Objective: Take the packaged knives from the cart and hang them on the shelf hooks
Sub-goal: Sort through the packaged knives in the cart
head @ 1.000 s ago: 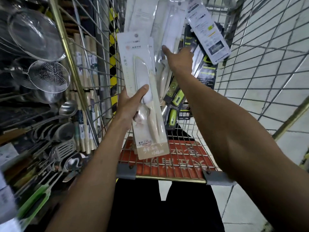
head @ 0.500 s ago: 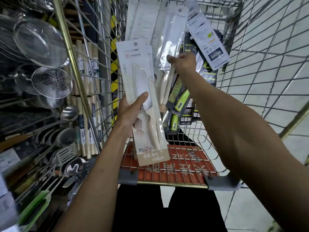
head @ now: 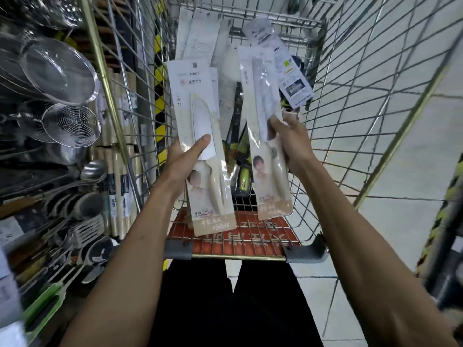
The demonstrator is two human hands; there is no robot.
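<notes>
Head view: left hand (head: 185, 161) grips a white-and-beige carded knife pack (head: 193, 96); right hand (head: 290, 144) grips a second, matching carded knife pack (head: 260, 101). Both upright, gap between, above the steel wire cart (head: 350, 121); utensil shelf (head: 62, 126) just left.

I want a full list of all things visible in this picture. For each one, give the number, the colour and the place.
left knife package: one in front, perhaps another behind; white and beige; held above the cart
right knife package: one; white and beige; held above the cart
other packages: several; white, some black-green; inside the cart
cart: one; silver wire; centre
red panel: one; red; near end of the cart
strainers: at least two; silver; hanging at left
ladles and spatulas: several; silver and dark; lower left
floor: pale tiles; right
left hand: one; holds the left knife package
right hand: one; holds the right knife package
</notes>
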